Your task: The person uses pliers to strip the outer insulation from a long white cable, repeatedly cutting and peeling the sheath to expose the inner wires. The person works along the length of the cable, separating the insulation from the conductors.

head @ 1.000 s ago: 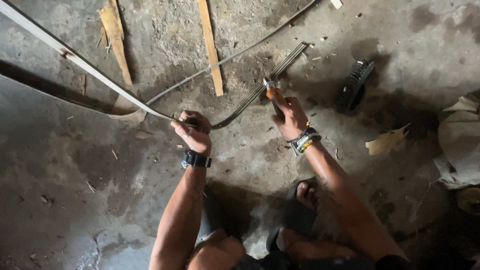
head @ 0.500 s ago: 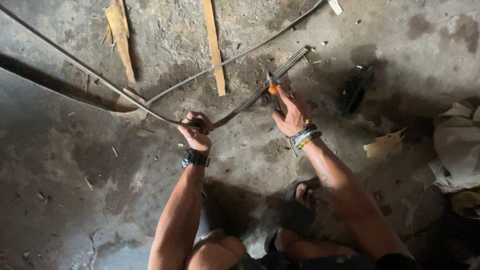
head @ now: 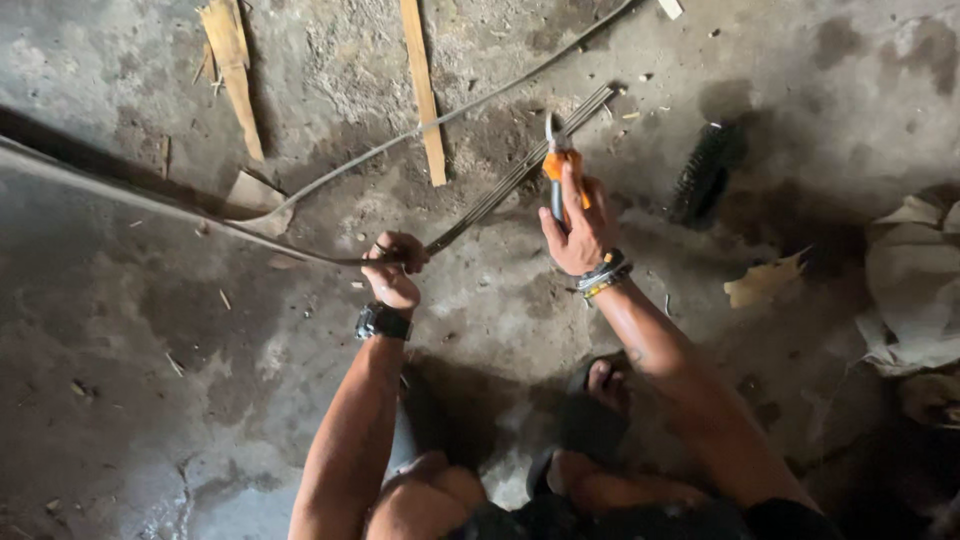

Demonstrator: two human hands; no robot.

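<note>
Nearest the camera, bent knees and a foot in a dark sandal [head: 592, 415] were seen on the stained concrete floor [head: 120, 400]. Above them, the left hand [head: 392, 272], with a black watch [head: 382, 322] on its wrist, was closed tight around a bundle of thin metal wires [head: 500, 190] at the point where the bundle was bent. From that fist one stretch of wire was run up and to the right toward the cutter; the other was run off to the left edge. The right hand [head: 578, 232], banded with bracelets at the wrist, was wrapped around the orange handles of a pair of pliers [head: 556, 160], whose metal head was pointed upward and held against the wire bundle. Whether the jaws were pressed together on the wire could not be told. Farther off, a black brush [head: 705, 172] was lying to the right, crumpled paper [head: 915, 290] was seen at the right edge, and two wooden slats [head: 424, 90] [head: 232, 70] were lying beyond the wires.
</note>
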